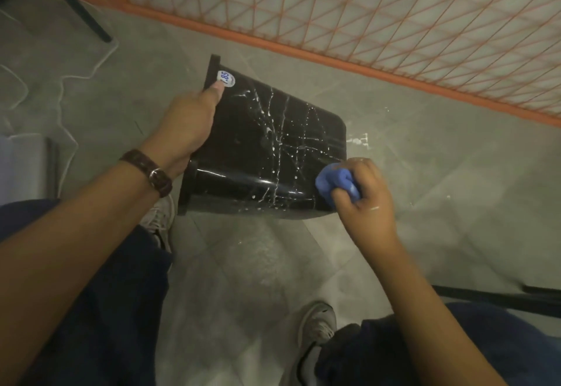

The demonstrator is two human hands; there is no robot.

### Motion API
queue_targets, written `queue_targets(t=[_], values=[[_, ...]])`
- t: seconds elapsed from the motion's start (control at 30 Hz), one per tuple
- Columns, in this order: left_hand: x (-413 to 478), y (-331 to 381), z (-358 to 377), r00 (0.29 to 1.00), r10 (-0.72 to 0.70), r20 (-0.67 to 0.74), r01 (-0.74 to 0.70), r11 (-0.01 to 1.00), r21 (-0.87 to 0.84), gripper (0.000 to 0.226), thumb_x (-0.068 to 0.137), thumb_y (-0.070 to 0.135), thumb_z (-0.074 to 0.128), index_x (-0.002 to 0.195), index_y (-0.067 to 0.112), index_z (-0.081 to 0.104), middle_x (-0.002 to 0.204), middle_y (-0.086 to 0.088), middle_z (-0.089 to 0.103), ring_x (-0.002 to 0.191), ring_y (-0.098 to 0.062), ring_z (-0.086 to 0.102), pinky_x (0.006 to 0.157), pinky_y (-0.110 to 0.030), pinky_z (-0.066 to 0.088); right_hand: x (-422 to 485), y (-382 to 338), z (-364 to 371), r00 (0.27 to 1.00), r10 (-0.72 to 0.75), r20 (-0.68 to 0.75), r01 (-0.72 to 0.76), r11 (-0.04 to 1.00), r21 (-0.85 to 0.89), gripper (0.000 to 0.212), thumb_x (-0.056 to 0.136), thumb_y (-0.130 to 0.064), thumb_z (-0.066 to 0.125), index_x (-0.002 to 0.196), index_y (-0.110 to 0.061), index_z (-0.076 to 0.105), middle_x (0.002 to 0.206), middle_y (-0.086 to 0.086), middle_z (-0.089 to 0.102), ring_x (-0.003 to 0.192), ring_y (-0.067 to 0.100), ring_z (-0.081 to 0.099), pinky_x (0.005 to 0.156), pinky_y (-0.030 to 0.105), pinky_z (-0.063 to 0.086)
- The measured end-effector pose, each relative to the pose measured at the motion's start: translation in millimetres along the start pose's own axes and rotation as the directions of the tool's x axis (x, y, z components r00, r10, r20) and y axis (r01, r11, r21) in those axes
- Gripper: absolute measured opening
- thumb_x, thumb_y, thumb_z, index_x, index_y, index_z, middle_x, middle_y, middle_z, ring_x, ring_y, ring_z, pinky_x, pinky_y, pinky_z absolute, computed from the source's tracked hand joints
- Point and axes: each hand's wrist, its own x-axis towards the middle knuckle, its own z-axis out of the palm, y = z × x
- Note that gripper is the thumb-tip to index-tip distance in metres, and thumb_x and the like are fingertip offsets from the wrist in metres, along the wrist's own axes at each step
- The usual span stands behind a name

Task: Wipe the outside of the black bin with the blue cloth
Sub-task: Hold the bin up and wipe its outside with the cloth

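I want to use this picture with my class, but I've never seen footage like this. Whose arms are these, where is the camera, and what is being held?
There is no machine here. The one picture comes from a wide-angle camera worn on a person's head, looking down, so the arms and the shoes are that person's own. The left hand, with a brown wrist strap, grips the rim end of a black bin tipped on its side above the grey floor. White streaks run over the bin's wall, and a round sticker sits near the thumb. The right hand holds a bunched blue cloth against the bin's bottom corner. An orange mesh fence stands behind.
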Motion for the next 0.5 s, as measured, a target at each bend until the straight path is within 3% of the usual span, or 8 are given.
queue_targets(t=[0.13,0.23,0.3,0.37,0.43,0.5], values=[[-3.7,0.1,1.7,0.999,0.012,0.032,-0.011,0.999,-0.034,0.033,0.094,0.045,0.045,0.078,0.023,0.062,0.087,0.000,0.067,0.090,-0.022,0.065,0.095,-0.045,0.051,1.9,3.4,-0.1,0.993,0.028,-0.117,-0.036,0.997,-0.065,0.013,0.074,-0.014,0.041,0.082,-0.024,0.043,0.088,-0.010,0.045,0.079,0.006,0.043,0.074,0.017,0.034],[-5.6,1.4,-0.1,0.999,0.022,0.039,-0.020,0.998,-0.058,0.034,0.091,0.050,0.045,0.080,0.024,0.065,0.097,-0.006,0.070,0.097,-0.027,0.066,0.094,-0.047,0.051,1.8,-1.3,2.6,0.997,-0.075,-0.007,0.074,0.995,-0.065,0.019,0.076,-0.011,0.046,0.092,-0.015,0.055,0.100,0.003,0.057,0.093,0.017,0.052,0.083,0.027,0.040],[-6.6,1.9,0.5,0.999,0.033,0.038,-0.030,0.997,-0.071,0.033,0.094,0.048,0.044,0.082,0.025,0.064,0.092,-0.004,0.068,0.093,-0.024,0.066,0.086,-0.040,0.054,2.8,-2.0,-3.2,0.999,-0.050,0.021,0.051,0.998,-0.038,0.011,0.073,-0.009,0.048,0.081,-0.010,0.055,0.093,0.003,0.056,0.085,0.014,0.052,0.076,0.020,0.041],[-7.8,2.4,2.3,0.998,0.047,0.044,-0.044,0.997,-0.069,0.033,0.095,0.046,0.044,0.084,0.022,0.064,0.093,-0.008,0.069,0.091,-0.024,0.066,0.082,-0.038,0.054,5.2,-0.4,-9.0,0.998,0.004,-0.058,-0.008,0.998,-0.066,0.007,0.072,-0.009,0.046,0.076,-0.015,0.048,0.087,-0.003,0.050,0.078,0.009,0.047,0.069,0.016,0.038],[-9.6,2.4,4.1,0.997,0.052,0.055,-0.048,0.996,-0.079,0.039,0.089,0.051,0.047,0.087,0.016,0.064,0.096,-0.016,0.067,0.092,-0.029,0.065,0.092,-0.047,0.052,6.2,-0.9,-7.6,0.990,0.018,-0.139,-0.035,0.992,-0.123,0.012,0.073,-0.014,0.043,0.082,-0.016,0.050,0.091,-0.002,0.049,0.082,0.009,0.044,0.073,0.020,0.037],[-12.2,0.8,6.8,0.996,0.071,0.047,-0.067,0.994,-0.084,0.044,0.082,0.054,0.048,0.093,0.014,0.063,0.091,-0.017,0.061,0.089,-0.033,0.062,0.095,-0.055,0.048,2.2,-5.6,1.9,0.995,-0.016,-0.096,-0.002,0.984,-0.177,0.026,0.076,-0.016,0.043,0.097,-0.009,0.056,0.105,0.007,0.053,0.096,0.015,0.046,0.086,0.025,0.038]])
